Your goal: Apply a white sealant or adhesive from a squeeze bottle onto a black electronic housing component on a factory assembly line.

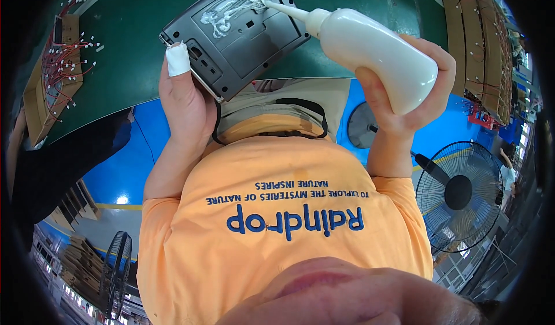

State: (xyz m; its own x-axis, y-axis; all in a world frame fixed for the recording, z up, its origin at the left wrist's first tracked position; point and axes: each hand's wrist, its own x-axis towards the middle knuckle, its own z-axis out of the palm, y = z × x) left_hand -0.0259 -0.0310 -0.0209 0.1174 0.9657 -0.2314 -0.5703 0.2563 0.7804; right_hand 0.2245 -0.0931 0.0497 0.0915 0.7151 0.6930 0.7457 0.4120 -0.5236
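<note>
My left hand point(186, 96) grips a dark grey plastic housing panel point(237, 36) by its lower left edge; a white wrap covers the thumb tip. My right hand point(404, 93) is closed around a white squeeze bottle point(376, 53) with a long nozzle. The nozzle tip touches the top of the panel, where a squiggle of white paste point(234, 7) lies. The panel is held tilted over the green table point(133, 47).
An open cardboard box of red wired parts point(58, 70) sits at the table's left. Stacked cardboard trays point(480, 53) stand at the right. A black standing fan point(457, 192) is at right on the blue floor, another fan point(118, 261) at lower left.
</note>
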